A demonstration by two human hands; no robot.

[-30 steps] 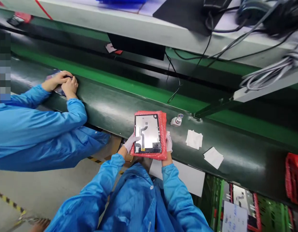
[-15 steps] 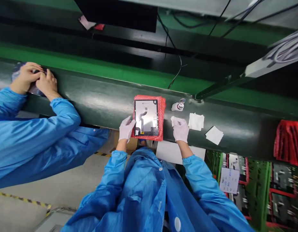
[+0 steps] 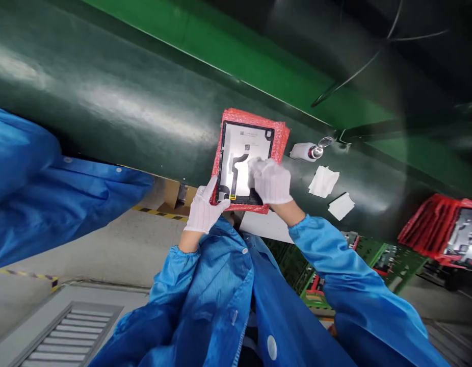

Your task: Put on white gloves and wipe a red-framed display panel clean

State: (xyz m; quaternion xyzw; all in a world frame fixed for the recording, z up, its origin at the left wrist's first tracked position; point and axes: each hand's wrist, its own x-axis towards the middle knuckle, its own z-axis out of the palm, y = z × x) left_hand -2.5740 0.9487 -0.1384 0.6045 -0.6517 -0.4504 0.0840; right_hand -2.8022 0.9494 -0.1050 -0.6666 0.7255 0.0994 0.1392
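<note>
A tablet screen (image 3: 243, 140) lies with its back up, silver with a black border and a dark ribbon cable, on a stack of red bubble-wrap bags (image 3: 279, 145). At its lower left corner, my left hand (image 3: 205, 206), in a white glove, grips the edge with thumb and forefinger. My right hand (image 3: 272, 182), also gloved, is closed over the right half of the screen. Whitish material seems to poke from its fingertips, too blurred to name. A white bottle (image 3: 302, 151) with its metal lid raised lies or stands to the right.
Two white wipes (image 3: 323, 181) lie on the dark green bench (image 3: 152, 117) below the bottle. More red bubble-wrap bags (image 3: 430, 224) and another panel (image 3: 465, 232) are at the right edge. Green racks stand beneath. A co-worker's blue sleeve (image 3: 22, 148) is at the left.
My right hand has moved left from beside the stack onto the screen. My left hand has shifted to the lower left corner. The view has turned and come closer; the co-worker's hands are out of view.
</note>
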